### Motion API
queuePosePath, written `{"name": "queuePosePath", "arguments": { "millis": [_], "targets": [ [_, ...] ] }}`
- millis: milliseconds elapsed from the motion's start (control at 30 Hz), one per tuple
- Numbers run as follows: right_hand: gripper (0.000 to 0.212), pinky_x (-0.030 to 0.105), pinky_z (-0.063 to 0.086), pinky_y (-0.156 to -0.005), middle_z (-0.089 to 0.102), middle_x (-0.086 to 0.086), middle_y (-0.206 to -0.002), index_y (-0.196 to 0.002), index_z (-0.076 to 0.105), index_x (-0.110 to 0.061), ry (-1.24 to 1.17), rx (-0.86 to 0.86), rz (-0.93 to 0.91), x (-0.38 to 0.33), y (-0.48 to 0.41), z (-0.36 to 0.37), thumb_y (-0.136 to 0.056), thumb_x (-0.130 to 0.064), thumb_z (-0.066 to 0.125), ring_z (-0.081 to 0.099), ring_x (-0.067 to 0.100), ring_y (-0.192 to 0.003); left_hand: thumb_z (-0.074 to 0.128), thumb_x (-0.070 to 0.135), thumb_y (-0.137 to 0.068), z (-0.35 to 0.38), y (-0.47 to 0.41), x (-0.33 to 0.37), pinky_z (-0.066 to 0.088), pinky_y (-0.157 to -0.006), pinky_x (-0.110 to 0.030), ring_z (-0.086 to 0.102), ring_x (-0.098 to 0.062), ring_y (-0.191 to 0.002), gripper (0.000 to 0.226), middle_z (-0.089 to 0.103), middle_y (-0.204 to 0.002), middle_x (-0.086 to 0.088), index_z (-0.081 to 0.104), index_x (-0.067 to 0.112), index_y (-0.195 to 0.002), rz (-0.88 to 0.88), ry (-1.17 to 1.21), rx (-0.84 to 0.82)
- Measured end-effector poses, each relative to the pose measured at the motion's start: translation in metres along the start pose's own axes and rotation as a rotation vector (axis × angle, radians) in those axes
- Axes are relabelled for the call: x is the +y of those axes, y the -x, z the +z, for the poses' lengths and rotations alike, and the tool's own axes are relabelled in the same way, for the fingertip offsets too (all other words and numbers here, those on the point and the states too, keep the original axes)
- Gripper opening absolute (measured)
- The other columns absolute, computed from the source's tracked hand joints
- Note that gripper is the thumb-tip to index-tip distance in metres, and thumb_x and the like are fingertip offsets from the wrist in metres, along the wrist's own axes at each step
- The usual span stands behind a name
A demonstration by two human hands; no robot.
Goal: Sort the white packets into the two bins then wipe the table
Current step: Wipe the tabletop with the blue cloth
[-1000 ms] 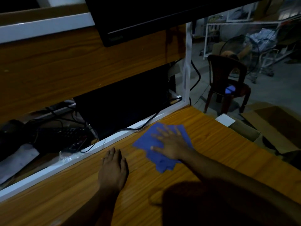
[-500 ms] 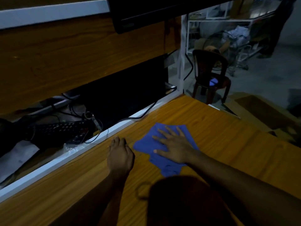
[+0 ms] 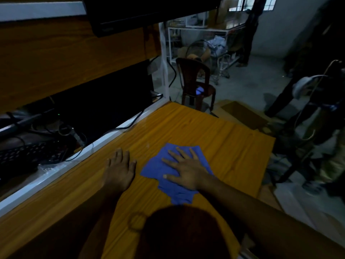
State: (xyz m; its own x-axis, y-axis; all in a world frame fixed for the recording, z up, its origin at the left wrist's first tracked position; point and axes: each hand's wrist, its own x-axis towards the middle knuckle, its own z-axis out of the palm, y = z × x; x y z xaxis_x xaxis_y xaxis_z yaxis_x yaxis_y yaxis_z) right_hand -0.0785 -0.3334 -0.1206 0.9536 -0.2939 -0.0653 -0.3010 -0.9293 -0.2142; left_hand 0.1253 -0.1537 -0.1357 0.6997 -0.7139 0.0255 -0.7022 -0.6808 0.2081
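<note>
A crumpled blue cloth (image 3: 168,186) lies on the orange wooden table (image 3: 214,139), about at its middle. My right hand (image 3: 183,170) presses flat on the cloth with the fingers spread. My left hand (image 3: 120,169) rests flat on the bare wood just left of the cloth, fingers straight and close together, holding nothing. No white packets and no bins are in view.
A white rail (image 3: 56,172) edges the table's far side, with a black keyboard (image 3: 28,154) and cables behind it. Past the table's right end stand a dark chair (image 3: 194,85), open cardboard boxes (image 3: 240,113) and a person's legs (image 3: 328,152).
My right hand has slid the cloth toward me and to the right along the table. My left hand stays flat beside it. The view has swung right, showing more floor.
</note>
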Motion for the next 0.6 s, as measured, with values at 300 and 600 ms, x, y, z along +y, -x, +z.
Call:
{"name": "queuePosePath", "arguments": {
  "millis": [300, 600],
  "targets": [
    [0.072, 0.063, -0.007, -0.114, -0.005, 0.005, -0.163, -0.154, 0.005, -0.034, 0.011, 0.098, 0.738, 0.056, 0.030, -0.025, -0.092, -0.071, 0.014, -0.011, 0.033, -0.148, -0.007, 0.074, -0.085, 0.001, 0.049, 0.007, -0.003, -0.120, -0.044, -0.011, -0.020, -0.148, 0.087, -0.012, -0.161, -0.004, -0.006, 0.021, -0.154, 0.007, -0.085, -0.063],
    [0.084, 0.055, -0.014, -0.114, 0.008, -0.007, -0.162, -0.149, 0.017, -0.047, 0.035, 0.086, -0.026, -0.015, 0.114, 0.016, -0.076, -0.085, -0.001, -0.005, 0.020, -0.150, 0.003, 0.070, -0.090, -0.001, 0.102, 0.030, -0.003, -0.117, -0.056, -0.006, -0.024, -0.149, 0.087, -0.004, -0.162, -0.008, 0.004, 0.011, -0.154, -0.238, -0.011, -0.015]
  ]
}}
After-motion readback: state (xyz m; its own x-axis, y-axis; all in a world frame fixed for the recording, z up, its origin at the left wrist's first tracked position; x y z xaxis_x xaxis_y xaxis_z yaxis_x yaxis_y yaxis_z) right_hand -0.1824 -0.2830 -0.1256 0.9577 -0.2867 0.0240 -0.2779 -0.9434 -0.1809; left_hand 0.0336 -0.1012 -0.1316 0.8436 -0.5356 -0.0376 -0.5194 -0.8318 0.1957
